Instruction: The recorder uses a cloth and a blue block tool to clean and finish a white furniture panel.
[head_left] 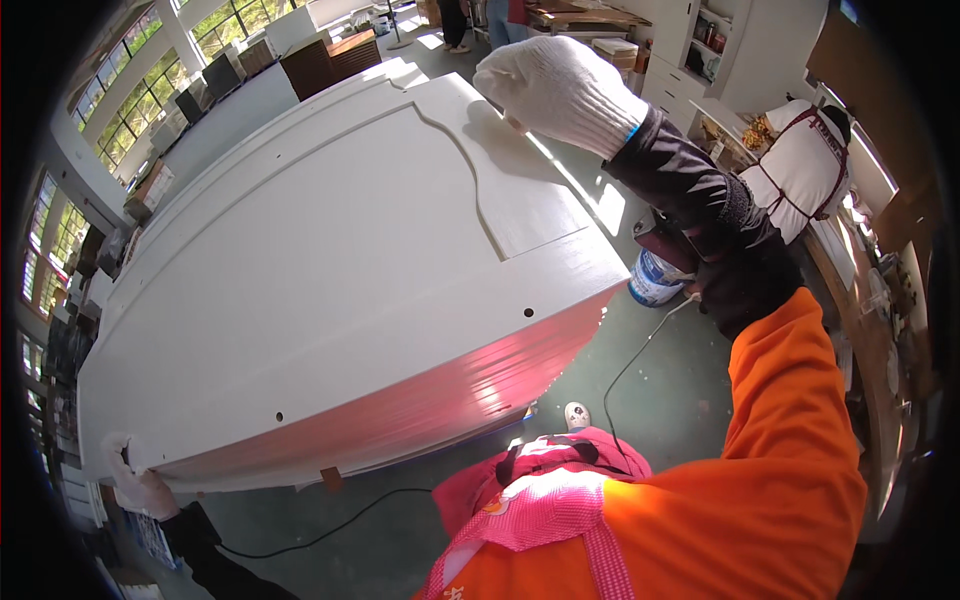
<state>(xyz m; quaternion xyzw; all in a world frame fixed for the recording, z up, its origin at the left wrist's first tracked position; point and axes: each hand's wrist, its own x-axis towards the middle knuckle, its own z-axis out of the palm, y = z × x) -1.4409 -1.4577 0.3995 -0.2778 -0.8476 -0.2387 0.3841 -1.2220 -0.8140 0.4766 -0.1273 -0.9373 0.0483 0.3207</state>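
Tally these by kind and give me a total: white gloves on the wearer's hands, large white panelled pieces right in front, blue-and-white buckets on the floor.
White gloves: 2
Large white panelled piece: 1
Blue-and-white bucket: 1
Total: 4

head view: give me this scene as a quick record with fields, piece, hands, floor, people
piece: large white panelled piece, curved moulding line on its broad face, dark round holes along the near edge
left hand: white glove, at the piece's near left corner
right hand: white knit glove, raised by the far right edge; grip and contact unclear
floor: green, with blue and white bucket and dark cord
people: person in white top at right; others in background
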